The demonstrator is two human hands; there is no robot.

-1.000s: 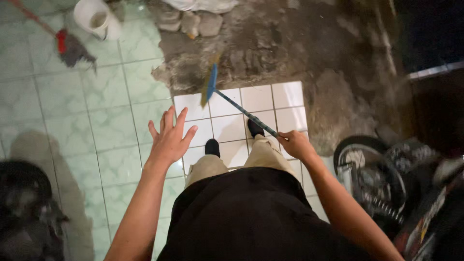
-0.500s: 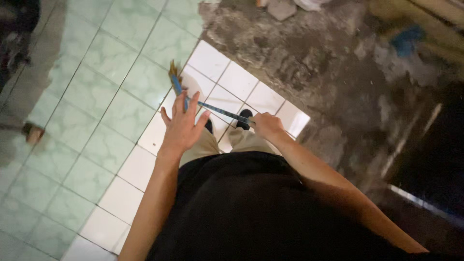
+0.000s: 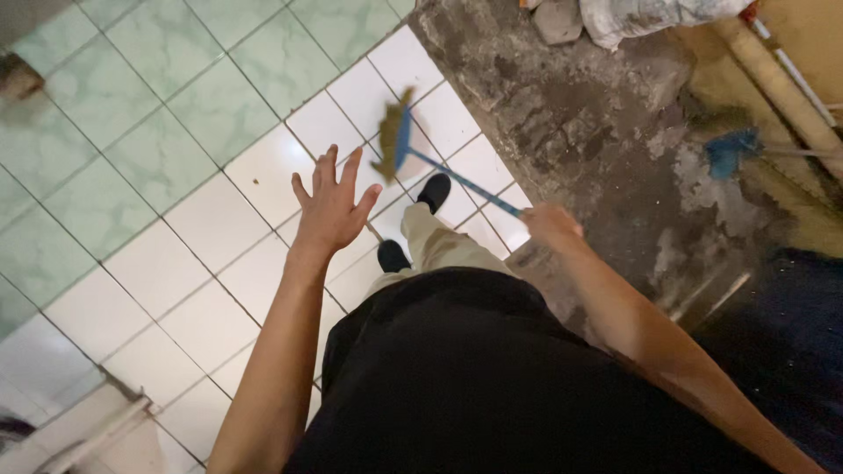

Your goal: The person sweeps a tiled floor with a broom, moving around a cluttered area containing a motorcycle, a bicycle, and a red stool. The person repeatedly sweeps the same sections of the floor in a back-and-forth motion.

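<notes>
- Right hand (image 3: 551, 224): closed around the end of the thin blue handle of a small broom with a blue head and straw-coloured bristles (image 3: 395, 140).
- Broom head over the white square floor tiles (image 3: 202, 237), just ahead of the black shoes (image 3: 434, 190).
- Left hand (image 3: 329, 209): fully open, fingers spread, holding nothing, raised over the white tiles.
- Right of the broom: rough grey bare concrete floor (image 3: 562, 114).
- Far edge: grey stone (image 3: 558, 19), white sack (image 3: 650, 15).
- Against the right wall: second blue brush (image 3: 731, 151).

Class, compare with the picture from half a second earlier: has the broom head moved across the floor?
Yes. The broom head has swung from the white tiles' edge beside the green tiles towards the bare concrete, gripped by the right hand.
</notes>
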